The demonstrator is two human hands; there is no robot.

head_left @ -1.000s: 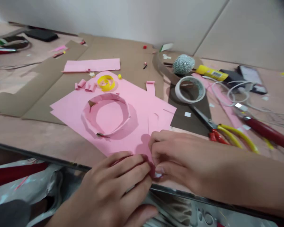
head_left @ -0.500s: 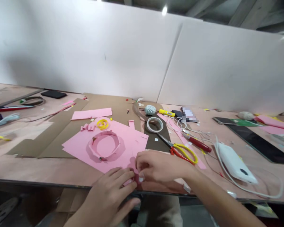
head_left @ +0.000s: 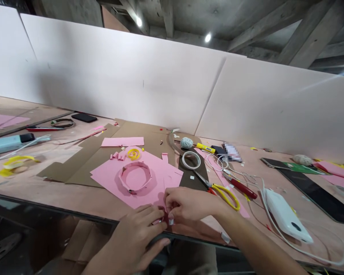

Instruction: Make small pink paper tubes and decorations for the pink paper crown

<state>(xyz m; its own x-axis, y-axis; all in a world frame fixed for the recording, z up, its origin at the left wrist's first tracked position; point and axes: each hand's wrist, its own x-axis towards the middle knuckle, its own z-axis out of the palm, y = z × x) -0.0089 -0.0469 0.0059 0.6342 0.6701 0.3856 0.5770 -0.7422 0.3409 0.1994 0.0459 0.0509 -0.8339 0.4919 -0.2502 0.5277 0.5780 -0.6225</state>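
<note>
At the front edge of the table, my left hand [head_left: 139,233] lies palm down, fingers side by side and slightly bent, thumb stretched apart. A bit of pink paper shows by its fingertips. Close against it, my right hand [head_left: 189,204] is closed in a pinch; what its fingertips hold is hidden. A tiny white piece [head_left: 171,221] lies just under those fingers. Beyond both hands, a ring of pink paper [head_left: 149,177] rests on pink sheets [head_left: 169,177]. Small pink rolls [head_left: 118,156] and a yellow paper coil [head_left: 133,154] sit behind the ring.
Right of the sheets lie a tape roll [head_left: 199,162], scissors with yellow and red handles [head_left: 225,195], a glue stick [head_left: 205,148], a red-handled tool [head_left: 243,189] and a white power bank [head_left: 286,215] with a cable. Cardboard [head_left: 80,168] lies underneath. A white panel [head_left: 126,84] stands behind.
The camera view has tilted up and shifted left, so table items appear lower and further right. My hands stay together at the table edge, nearly in the same pose.
</note>
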